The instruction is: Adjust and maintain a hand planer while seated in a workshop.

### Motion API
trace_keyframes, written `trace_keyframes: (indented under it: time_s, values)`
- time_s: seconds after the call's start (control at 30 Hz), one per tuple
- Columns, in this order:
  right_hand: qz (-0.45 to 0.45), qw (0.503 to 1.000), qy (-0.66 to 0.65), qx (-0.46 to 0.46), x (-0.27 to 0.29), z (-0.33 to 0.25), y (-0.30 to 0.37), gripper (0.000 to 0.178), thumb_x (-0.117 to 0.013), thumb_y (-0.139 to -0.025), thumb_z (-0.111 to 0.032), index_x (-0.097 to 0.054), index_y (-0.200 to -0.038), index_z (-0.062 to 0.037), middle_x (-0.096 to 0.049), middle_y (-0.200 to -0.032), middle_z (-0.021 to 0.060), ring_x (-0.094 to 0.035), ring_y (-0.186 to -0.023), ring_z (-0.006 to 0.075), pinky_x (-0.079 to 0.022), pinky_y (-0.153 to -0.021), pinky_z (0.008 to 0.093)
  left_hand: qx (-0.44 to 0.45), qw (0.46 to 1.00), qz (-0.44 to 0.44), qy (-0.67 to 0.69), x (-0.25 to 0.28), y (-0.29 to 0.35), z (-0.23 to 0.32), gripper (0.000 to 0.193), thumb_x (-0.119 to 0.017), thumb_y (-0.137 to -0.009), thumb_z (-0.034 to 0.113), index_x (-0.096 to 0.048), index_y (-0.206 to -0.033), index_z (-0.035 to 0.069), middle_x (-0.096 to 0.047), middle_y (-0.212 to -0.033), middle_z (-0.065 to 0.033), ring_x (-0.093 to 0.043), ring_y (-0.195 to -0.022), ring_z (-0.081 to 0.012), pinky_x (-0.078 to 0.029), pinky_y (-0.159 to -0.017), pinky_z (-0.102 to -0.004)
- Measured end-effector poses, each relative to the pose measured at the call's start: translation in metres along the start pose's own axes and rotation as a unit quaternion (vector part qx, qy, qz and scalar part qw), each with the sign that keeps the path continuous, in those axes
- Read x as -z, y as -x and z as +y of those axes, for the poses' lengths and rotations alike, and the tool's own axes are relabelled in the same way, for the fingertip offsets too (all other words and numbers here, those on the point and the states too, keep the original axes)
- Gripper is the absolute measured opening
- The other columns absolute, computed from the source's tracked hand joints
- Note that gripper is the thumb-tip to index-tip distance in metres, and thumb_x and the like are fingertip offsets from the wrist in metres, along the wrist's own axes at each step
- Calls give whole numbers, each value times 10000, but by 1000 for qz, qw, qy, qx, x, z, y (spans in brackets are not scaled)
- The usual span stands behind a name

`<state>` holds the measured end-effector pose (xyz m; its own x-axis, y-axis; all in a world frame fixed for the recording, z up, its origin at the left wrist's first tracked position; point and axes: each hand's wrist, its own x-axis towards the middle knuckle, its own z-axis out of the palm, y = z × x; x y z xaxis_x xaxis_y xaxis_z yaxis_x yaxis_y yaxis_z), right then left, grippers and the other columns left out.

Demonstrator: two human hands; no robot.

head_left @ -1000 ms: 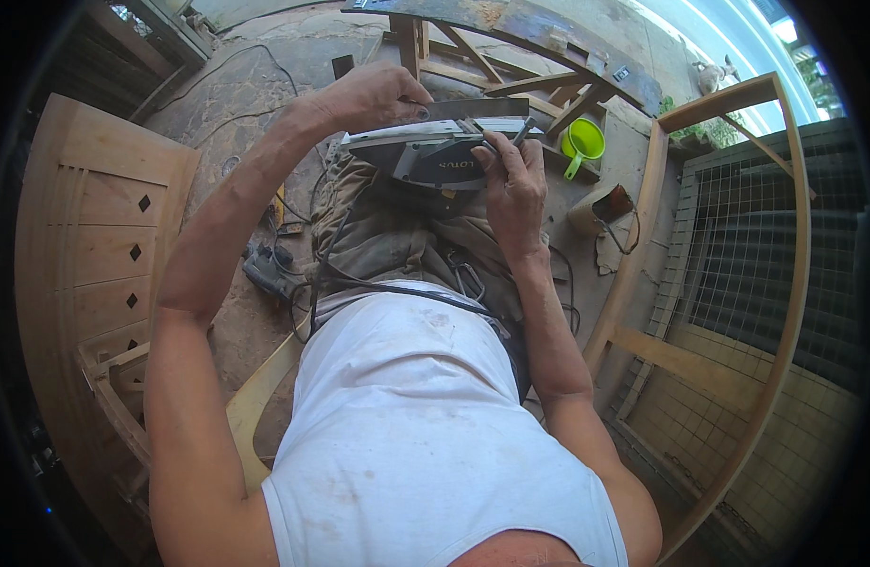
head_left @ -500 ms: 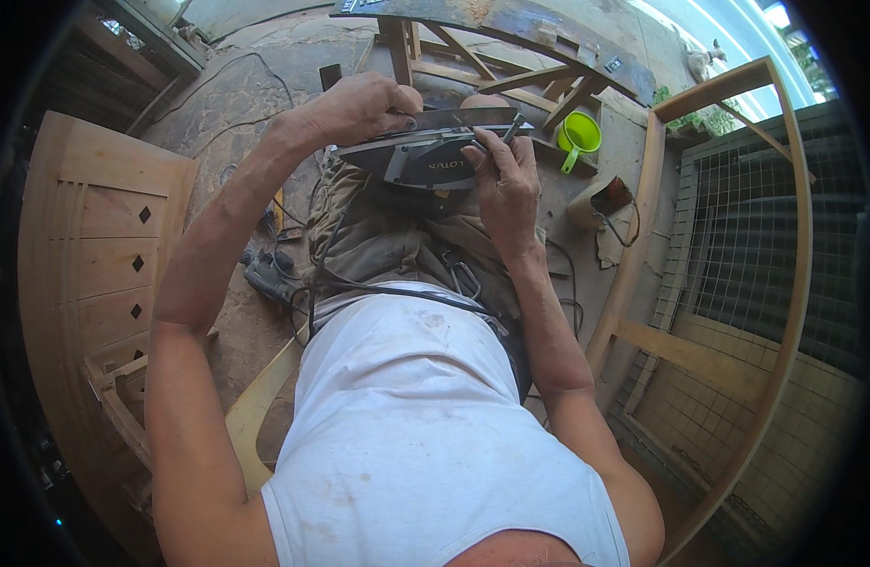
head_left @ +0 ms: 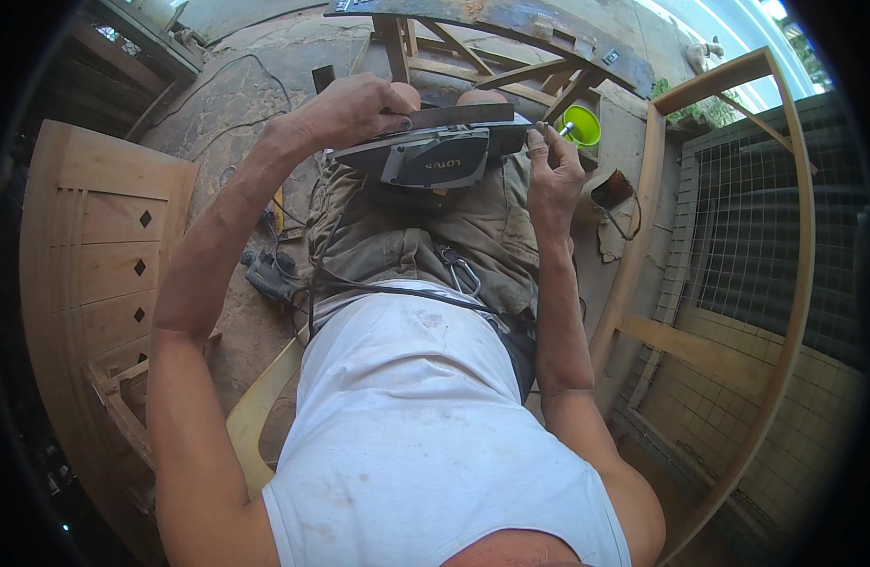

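An electric planer, black and grey, rests across my lap. Along its far side runs a dark flat metal strip. My left hand is closed on the planer's left end, the thumb pressed close to the strip's left end. By the planer's right end, my right hand pinches a slim metal tool with a shiny end. The fingers partly cover that tool, so its exact kind is unclear. A black cord crosses my lap near the white shirt.
A low workbench stands ahead. A green dipper and a rusty can are on the right, beside a wooden frame. At left are a panelled wooden door and another power tool on the floor.
My right hand has moved right with the slim tool, from over the planer to just past its right end. My left hand stays on the planer.
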<state>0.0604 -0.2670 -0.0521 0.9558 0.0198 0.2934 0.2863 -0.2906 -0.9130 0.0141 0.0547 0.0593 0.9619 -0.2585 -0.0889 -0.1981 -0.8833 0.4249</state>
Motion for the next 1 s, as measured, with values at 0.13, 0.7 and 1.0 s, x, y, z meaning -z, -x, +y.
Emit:
trace_keyframes:
  time_s: [0.13,0.7,1.0]
  values:
    - [-7,1000,13,10,-2,8,-15,418,-752,-1124,-274,-758,-1368,66,-811,-1192,157,-770,-1092,199,-612,-977,347,22,999,-29,-28,3,-1,6,298,-769,-1049,188,-830,-1320,81,-833,-1176,-209,-803,-1083,-367,-604,-1007,-451]
    - [-78,964,-168,-189,42,-4,-52,349,-719,-1137,-238,-760,-1382,8,-804,-1148,84,-768,-925,126,-573,-784,259,71,991,53,101,12,6,-39,310,-641,-1157,257,-692,-1251,-35,-725,-872,-99,-649,-779,-183,-541,-763,-382]
    - [-138,946,-157,-246,72,-21,-37,354,-710,-1141,-219,-740,-1406,13,-818,-1185,108,-789,-1003,149,-601,-843,268,161,933,66,315,-3,5,-42,400,-647,-1174,415,-711,-1187,20,-693,-759,19,-596,-645,-64,-487,-614,-292]
